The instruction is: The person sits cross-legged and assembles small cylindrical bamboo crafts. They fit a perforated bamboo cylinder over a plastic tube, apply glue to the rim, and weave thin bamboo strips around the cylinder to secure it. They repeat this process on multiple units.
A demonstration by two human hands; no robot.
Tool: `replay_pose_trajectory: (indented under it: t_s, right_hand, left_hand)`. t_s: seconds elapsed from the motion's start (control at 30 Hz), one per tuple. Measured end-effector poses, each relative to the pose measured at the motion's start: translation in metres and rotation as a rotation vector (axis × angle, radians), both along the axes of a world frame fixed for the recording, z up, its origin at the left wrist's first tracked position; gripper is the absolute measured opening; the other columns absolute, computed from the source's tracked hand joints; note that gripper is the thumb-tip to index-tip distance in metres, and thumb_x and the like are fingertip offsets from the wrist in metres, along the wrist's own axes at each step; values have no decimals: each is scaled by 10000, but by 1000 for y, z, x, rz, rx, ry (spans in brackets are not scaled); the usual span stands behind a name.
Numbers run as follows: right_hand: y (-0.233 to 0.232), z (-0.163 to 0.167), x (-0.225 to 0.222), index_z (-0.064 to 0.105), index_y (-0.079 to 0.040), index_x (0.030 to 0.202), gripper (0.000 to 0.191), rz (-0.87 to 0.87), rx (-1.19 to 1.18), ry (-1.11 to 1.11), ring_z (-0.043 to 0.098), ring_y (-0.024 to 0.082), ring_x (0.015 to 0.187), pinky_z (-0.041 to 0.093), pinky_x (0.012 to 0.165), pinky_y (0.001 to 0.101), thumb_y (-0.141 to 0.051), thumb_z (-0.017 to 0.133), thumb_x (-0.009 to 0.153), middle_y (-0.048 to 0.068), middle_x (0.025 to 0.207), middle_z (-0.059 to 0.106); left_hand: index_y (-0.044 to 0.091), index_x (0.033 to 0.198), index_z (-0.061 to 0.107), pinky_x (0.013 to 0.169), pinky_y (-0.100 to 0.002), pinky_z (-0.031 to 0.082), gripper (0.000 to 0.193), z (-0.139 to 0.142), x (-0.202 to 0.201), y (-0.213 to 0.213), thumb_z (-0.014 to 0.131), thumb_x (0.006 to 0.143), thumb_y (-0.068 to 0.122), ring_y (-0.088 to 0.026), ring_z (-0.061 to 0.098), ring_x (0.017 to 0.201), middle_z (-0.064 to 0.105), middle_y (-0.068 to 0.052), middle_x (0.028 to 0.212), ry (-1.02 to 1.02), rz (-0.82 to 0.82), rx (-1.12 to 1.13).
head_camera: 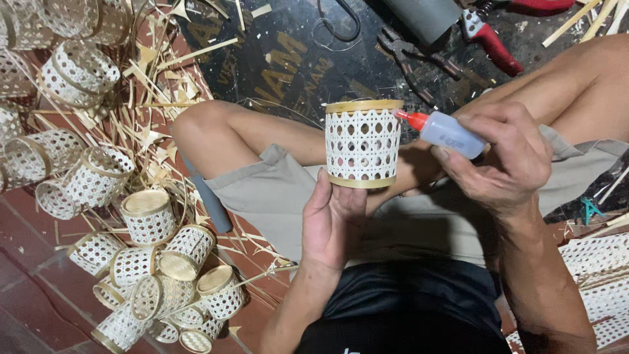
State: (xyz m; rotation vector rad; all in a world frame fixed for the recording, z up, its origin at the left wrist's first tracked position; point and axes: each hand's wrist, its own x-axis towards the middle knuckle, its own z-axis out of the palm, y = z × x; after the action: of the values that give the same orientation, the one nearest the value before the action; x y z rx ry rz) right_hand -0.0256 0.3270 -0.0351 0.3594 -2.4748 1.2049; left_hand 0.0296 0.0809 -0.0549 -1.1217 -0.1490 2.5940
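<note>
My left hand (333, 219) holds a small white woven rattan cup (362, 143) upright from below, fingers under its bamboo base rim. In my right hand (503, 157) is a small translucent glue bottle (447, 133) with a red nozzle. The nozzle tip touches the cup's upper right side, just under the bamboo top rim. Both hands are above my lap, over grey shorts.
A heap of similar woven cups (154, 262) lies on the floor at the left, among bamboo strips and shavings (141, 98). Pliers (413, 56), red-handled cutters (488, 39) and a grey tube (422, 16) rest on a dark mat ahead. Woven sheet pieces (599, 262) sit at right.
</note>
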Motion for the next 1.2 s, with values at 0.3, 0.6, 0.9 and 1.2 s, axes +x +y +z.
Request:
replay_pose_trajectory:
  t_s: [0.3, 0.6, 0.9, 1.2]
  right_hand:
    - [12, 2, 5, 672, 56, 1066, 313, 22, 92, 29, 664, 305, 862, 525, 667, 356, -96, 881, 889, 202, 983, 678]
    - [10, -91, -32, 684, 33, 1189, 179, -188, -782, -328, 626, 151, 845, 539, 786, 273, -71, 668, 1046, 89, 1025, 687]
    - [30, -168, -84, 569, -22, 1160, 210, 109, -1307, -553, 528, 152, 894, 451, 774, 265, -223, 517, 1191, 48, 1037, 561]
    - [-3, -166, -100, 575, -20, 1149, 172, 154, -1339, -569, 544, 150, 907, 475, 811, 269, -187, 542, 1178, 44, 1030, 561]
  left_hand:
    - [22, 1487, 489, 1099, -500, 537, 416, -17, 11, -4, 493, 1136, 245, -281, 566, 1363, 567, -157, 1487, 77, 63, 236]
    - [7, 1513, 488, 1213, -498, 410, 478, 5, -58, -63, 554, 1100, 239, -322, 545, 1397, 564, -166, 1507, 457, 295, -127]
    - [-73, 1252, 657, 941, -307, 560, 349, 62, -51, -331, 677, 911, -1, -177, 704, 1043, 739, -133, 1184, 435, 8, -1794]
    - [50, 969, 706, 872, -480, 431, 120, 80, 31, -483, 766, 888, 115, -257, 646, 772, 718, -97, 822, -263, -507, -3218]
